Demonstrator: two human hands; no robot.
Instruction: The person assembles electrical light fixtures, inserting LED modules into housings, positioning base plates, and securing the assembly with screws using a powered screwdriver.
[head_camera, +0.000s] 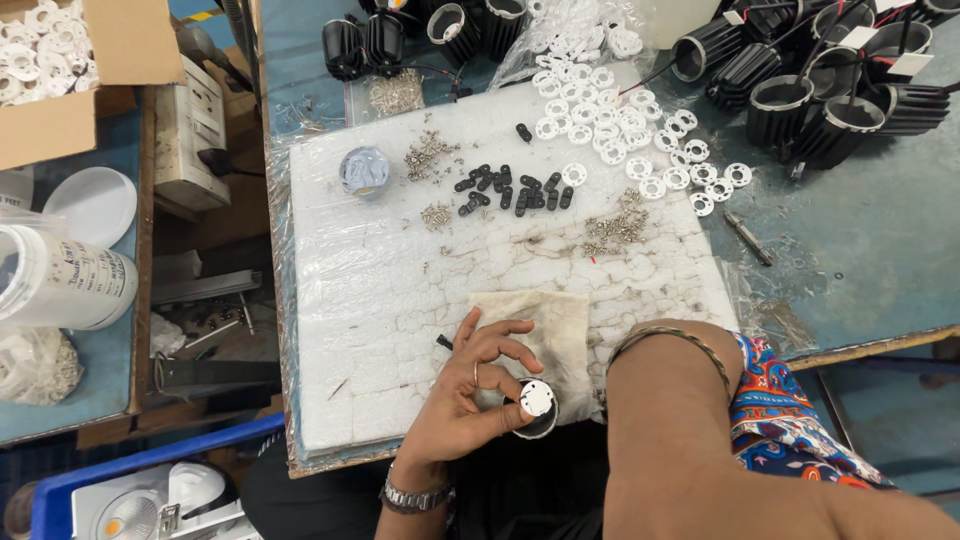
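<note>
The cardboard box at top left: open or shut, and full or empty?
Open: the cardboard box has its flaps raised, and white plastic rings fill the visible part.

Blue-grey counter (880, 250), worn and scuffed, filling the upper and right of the frame. White foam slab (380, 300) wrapped in clear film at centre. Black ribbed housings (820, 90) crowded at upper right and top centre. Loose metal pin (748, 238) right of the slab. Film-edged wooden rim along the lower right.
</note>
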